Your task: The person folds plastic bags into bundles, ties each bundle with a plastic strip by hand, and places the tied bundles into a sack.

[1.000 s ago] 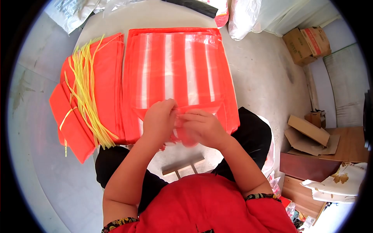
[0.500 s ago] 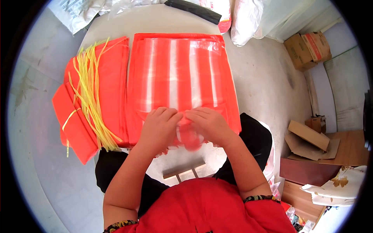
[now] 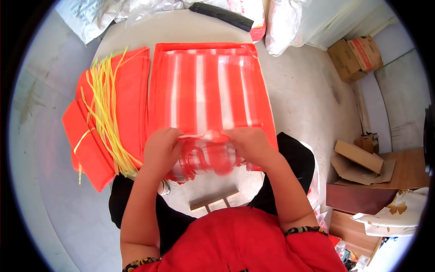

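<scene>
A stack of red plastic bags [image 3: 210, 90] with clear-white stripes lies flat in front of me. Along its near edge, my left hand [image 3: 161, 150] pinches the top bag's film, and my right hand [image 3: 249, 144] grips the same film further right. Between the two hands a gathered whitish fold stretches across. Below it hangs the crumpled, ragged red-and-clear end of the bags [image 3: 199, 161], over the table edge. Both hands' fingertips are partly hidden by the film and by the backs of the hands.
Left of the stack, yellow strips [image 3: 106, 99] lie across a red pile [image 3: 136, 90], beside a folded red bundle [image 3: 88, 145] tied with a yellow strip. A black roll [image 3: 222, 16] is at the table's far edge. Cardboard boxes [image 3: 355, 56] stand on the floor at right.
My hands have moved apart, the left one outward to the left and the right one slightly right. A whitish fold of film now shows stretched between them.
</scene>
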A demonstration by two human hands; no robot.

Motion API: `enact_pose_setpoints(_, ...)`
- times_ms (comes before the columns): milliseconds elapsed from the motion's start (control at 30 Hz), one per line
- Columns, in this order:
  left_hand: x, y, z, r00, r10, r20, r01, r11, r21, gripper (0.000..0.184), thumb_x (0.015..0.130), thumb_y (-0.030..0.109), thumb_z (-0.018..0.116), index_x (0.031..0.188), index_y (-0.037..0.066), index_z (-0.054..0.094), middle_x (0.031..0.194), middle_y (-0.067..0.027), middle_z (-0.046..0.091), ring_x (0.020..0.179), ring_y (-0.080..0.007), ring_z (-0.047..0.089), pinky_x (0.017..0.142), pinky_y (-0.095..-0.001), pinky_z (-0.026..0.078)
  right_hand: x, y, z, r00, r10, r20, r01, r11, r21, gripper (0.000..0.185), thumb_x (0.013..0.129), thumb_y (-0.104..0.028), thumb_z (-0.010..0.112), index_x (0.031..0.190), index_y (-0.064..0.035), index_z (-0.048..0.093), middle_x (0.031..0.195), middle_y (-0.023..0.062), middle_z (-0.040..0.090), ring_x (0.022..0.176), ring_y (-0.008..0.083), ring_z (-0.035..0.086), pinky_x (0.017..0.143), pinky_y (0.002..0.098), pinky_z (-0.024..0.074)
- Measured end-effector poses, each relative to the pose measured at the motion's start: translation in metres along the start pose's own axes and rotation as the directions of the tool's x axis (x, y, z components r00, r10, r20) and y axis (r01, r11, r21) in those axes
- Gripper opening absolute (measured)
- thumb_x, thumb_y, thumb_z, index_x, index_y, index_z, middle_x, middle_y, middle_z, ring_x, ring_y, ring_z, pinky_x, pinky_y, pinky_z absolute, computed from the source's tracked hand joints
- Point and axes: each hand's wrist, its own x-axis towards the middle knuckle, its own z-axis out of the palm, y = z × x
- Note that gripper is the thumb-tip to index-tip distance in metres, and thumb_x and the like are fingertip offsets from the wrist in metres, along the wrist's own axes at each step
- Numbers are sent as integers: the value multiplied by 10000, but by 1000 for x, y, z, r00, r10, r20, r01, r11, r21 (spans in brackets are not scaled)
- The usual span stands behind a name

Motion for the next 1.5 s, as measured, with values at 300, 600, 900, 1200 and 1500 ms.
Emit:
enact_pose_setpoints(300, -11, 2, -22, 940, -297, 165, 326, 927, -186, 254, 935, 144, 738, 1148, 10, 707, 892, -186, 714, 829, -354, 706, 749, -410, 543, 23, 15, -11, 962, 166, 215, -209, 959, 194, 207, 1026, -197, 626, 982, -3, 682, 806, 141, 655, 749, 258, 648, 696, 400, 504)
enact_pose_setpoints(600, 1, -2, -10, 943, -328, 52, 331, 943, -42, 194, 971, 155, 669, 1124, 36, 658, 936, -203, 717, 914, -416, 703, 775, -470, 547, 37, 25, 5, 960, 281, 4, -278, 947, 164, 191, 1002, -197, 690, 985, -7, 689, 874, 112, 679, 798, 252, 658, 766, 374, 539)
enact_pose_setpoints(900, -5, -2, -4, 968, -246, 50, 249, 965, -85, 182, 942, 81, 643, 1118, 38, 632, 1009, -203, 692, 961, -411, 677, 830, -475, 543, -17, 47, 19, 919, -282, -276, 219, 946, -239, 300, 846, -66, 768, 1141, -56, 714, 1262, 63, 703, 1188, 310, 646, 959, 406, 555)
enact_pose_setpoints(1200, -18, 5, -25, 980, -161, 121, 164, 986, -20, 454, 789, -6, 720, 1237, 60, 686, 1201, -175, 697, 1175, -379, 628, 1022, -448, 501, -50, 47, 9, 954, -148, -262, 107, 981, -164, 395, 869, 4, 704, 1261, -45, 700, 1442, 100, 650, 1350, 347, 589, 1081, 426, 537)
enact_pose_setpoints(1500, -24, -10, -15, 996, -74, -49, 78, 994, 78, 447, 786, -47, 659, 1209, 77, 733, 952, -138, 622, 962, -365, 588, 878, -441, 509, -49, 58, -1, 971, -42, -234, 17, 994, -109, 369, 895, 13, 672, 1257, -51, 708, 1369, 101, 687, 1198, 321, 645, 1005, 399, 550)
